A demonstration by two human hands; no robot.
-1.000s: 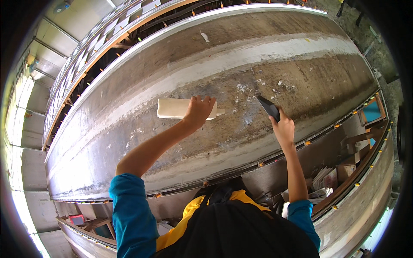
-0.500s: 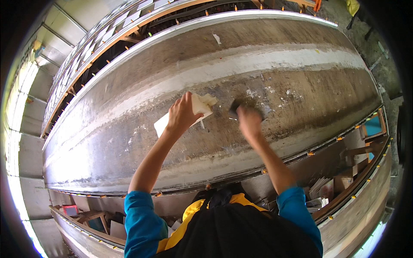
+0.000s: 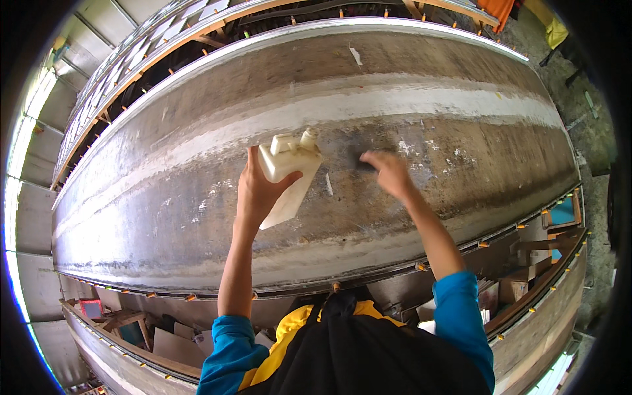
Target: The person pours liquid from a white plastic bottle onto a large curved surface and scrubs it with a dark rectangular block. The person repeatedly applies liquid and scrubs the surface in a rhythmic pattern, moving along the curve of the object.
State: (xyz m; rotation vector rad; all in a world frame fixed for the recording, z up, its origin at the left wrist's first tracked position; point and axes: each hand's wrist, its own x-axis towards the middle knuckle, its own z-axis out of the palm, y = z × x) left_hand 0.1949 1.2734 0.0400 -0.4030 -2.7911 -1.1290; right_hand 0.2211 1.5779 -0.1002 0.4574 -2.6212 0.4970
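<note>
A cream-white plastic jug hangs over the long tabletop, with my left hand closed on its side and the thumb across its front. The jug leans, its neck pointing away from me and its base towards me. To the right, my right hand is curled above the table's middle, with one finger pointing left. A dark blurred patch lies by its fingertips; whether this is a flat dark thing in my grip or a shadow, I cannot make out.
The long brown tabletop has a pale lengthwise band and scattered white flecks. Beyond its far edge stands a wooden rack. Orange-tipped pegs line both edges. On my near side is a wooden trough with boards and scraps inside.
The jug has turned from lying sideways to neck-away, its base swinging towards me. My right hand has shifted slightly right, and the dark shape under it shows less. My view has moved a little.
</note>
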